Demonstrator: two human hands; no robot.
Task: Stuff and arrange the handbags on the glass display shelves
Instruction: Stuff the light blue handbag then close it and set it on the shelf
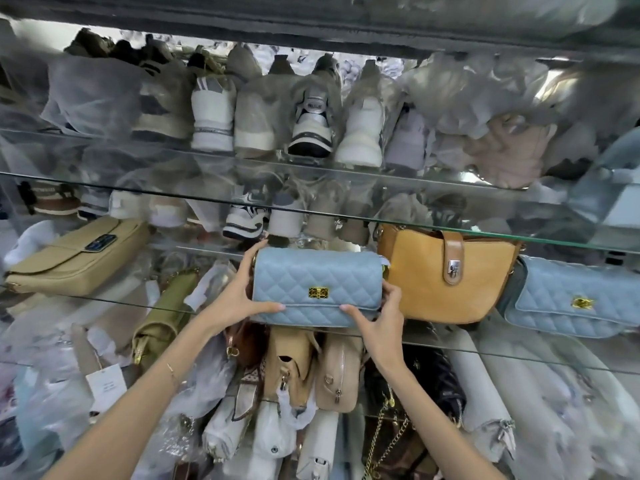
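A light blue quilted handbag (pixel 317 285) with a gold clasp stands upright on the glass shelf (pixel 485 348). My left hand (pixel 242 292) grips its left end, thumb along the lower front edge. My right hand (pixel 379 323) holds its right end from below. Right beside it stands a mustard handbag (pixel 446 275) with a tan strap and silver lock. Further right lies a second blue quilted handbag (pixel 571 299). A beige flap handbag (pixel 76 254) rests on the shelf at the left.
Sneakers (pixel 311 123), some wrapped in plastic, fill the upper glass shelves. Below the handbag shelf lie an olive bag (pixel 162 323), tan bags (pixel 311 368), a black chain bag (pixel 426 386) and several wrapped white items (pixel 242 434).
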